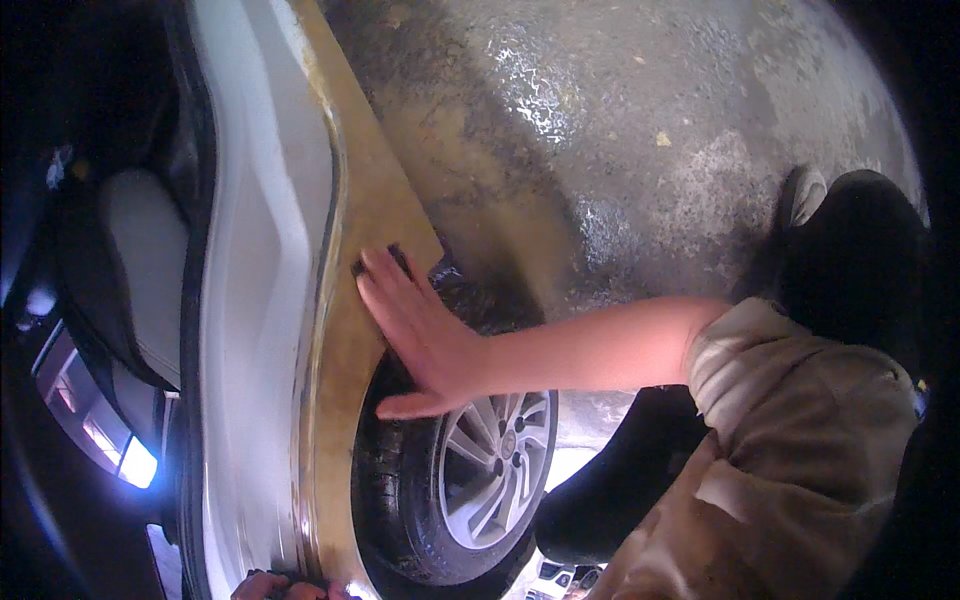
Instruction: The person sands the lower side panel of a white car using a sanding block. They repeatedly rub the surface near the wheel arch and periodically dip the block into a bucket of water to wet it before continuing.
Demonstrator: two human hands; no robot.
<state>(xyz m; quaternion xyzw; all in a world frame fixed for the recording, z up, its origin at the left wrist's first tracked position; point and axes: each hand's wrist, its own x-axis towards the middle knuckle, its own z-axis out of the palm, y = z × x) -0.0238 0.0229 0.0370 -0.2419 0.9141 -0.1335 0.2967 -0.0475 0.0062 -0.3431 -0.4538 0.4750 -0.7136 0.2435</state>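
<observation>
My right hand [420, 340] reaches in from the right, fingers stretched and thumb spread, over the golden-tan painted body panel [375, 200] beside the wheel arch. A small dark patch or piece shows at its fingertips; I cannot make out what it is. Below the hand is the wheel with a black tyre [390, 500] and silver alloy rim [470, 505]. My left hand [285, 588] is at the bottom edge on the car body, mostly cut off, fingers curled on something I cannot make out.
The white inner door sill [250, 300] runs vertically left of the panel, with a dark interior and pale seat [145, 270] beyond. Wet, stained concrete floor [660, 110] lies at the upper right. My dark-clad leg and shoe [805, 195] are at the right.
</observation>
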